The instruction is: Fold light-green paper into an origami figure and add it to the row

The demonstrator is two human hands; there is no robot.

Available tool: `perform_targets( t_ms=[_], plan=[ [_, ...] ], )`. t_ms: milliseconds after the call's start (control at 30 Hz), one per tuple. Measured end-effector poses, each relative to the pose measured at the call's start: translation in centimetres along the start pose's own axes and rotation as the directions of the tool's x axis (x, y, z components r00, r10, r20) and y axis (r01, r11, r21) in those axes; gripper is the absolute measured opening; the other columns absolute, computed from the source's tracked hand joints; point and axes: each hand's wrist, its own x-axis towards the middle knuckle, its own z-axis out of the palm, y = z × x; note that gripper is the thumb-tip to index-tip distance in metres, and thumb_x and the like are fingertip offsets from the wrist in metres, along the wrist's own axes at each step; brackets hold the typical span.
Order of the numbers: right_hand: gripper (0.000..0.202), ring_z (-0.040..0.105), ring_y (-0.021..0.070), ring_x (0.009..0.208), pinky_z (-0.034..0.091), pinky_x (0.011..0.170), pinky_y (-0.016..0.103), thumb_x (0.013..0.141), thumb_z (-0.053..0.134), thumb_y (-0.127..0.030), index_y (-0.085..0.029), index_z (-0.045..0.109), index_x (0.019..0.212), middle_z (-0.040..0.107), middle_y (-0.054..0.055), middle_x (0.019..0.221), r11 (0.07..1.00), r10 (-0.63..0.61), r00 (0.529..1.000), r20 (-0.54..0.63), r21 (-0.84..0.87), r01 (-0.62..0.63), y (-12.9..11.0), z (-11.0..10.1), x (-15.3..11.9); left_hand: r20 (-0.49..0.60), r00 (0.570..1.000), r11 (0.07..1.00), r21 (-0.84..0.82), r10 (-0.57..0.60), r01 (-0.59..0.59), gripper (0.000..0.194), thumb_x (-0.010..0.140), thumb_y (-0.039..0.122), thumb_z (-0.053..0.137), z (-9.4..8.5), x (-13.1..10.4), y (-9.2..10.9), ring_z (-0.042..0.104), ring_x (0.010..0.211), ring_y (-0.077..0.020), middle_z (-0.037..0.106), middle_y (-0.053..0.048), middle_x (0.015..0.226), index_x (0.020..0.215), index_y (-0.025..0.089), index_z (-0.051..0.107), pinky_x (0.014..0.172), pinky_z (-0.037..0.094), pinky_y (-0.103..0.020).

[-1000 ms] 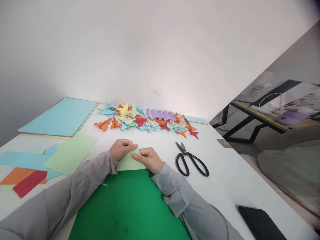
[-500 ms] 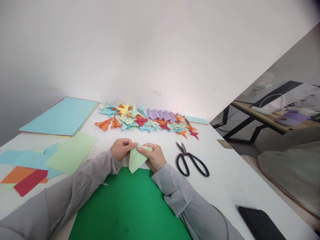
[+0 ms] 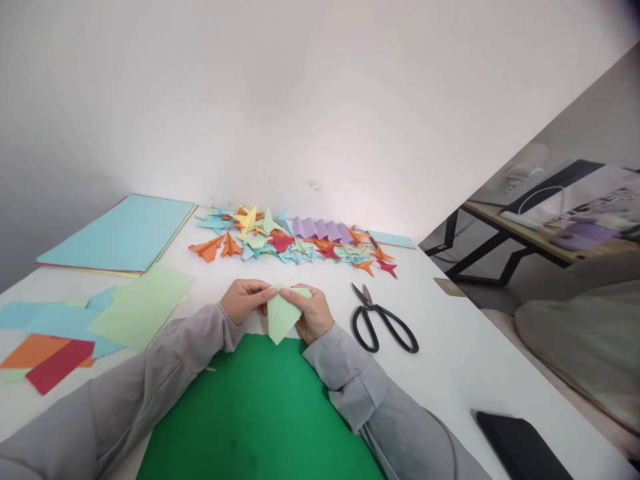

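Note:
A folded piece of light green paper (image 3: 283,316) is held between my two hands, just above the far edge of a green sheet (image 3: 260,407). My left hand (image 3: 244,300) pinches its upper left corner between thumb and fingers. On the other side, my right hand (image 3: 314,312) grips it with the thumb on the front face and the fingers behind, partly hidden. The paper tapers to a point at its lower end. Black-handled scissors (image 3: 373,313) lie to the right of my right hand, their blades slightly apart.
Folded paper figures (image 3: 280,241) in several colours line the wall, with a purple pleated strip (image 3: 323,230) among them. Left are a stack of large sheets (image 3: 120,233), a light green sheet (image 3: 145,307) and coloured scraps (image 3: 60,363). A black flat object (image 3: 520,443) lies at lower right.
The folded green paper has shifted slightly right and turned a little. My left thumb and right thumb are now closer together at its top edge.

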Motion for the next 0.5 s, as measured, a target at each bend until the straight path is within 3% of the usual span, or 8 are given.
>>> perform_targets(
  t_ms=[300, 500],
  plan=[
    [0.036, 0.057, 0.0141, 0.052, 0.046, 0.054, 0.029, 0.041, 0.081, -0.02, -0.015, 0.065, 0.073, 0.065, 0.0, 0.057, 0.999, -0.017, 1.0, 0.02, -0.033, 0.018, 0.1, 0.0, 0.1, -0.096, 0.994, 0.979, -0.202, -0.047, 0.027, 0.028, 0.05, 0.032, 0.077, 0.4, 0.0, 0.3, 0.06, 0.058, -0.0147, 0.066, -0.003, 0.059, 0.066, 0.011, 0.068, 0.057, 0.051, -0.029],
    [0.024, 0.061, 0.019, 0.065, 0.048, 0.056, 0.03, 0.053, 0.075, -0.029, -0.015, 0.063, 0.069, 0.066, 0.004, 0.066, 0.996, -0.01, 0.991, 0.137, 0.094, -0.003, -0.2, -0.2, 0.2, -0.201, 0.972, 0.933, -0.359, -0.119, 0.04, 0.032, 0.041, 0.027, 0.082, 0.6, -0.1, 1.1, 0.057, 0.048, -0.0115, 0.064, -0.003, 0.054, 0.063, 0.01, 0.066, 0.049, 0.05, -0.027]
  ],
)
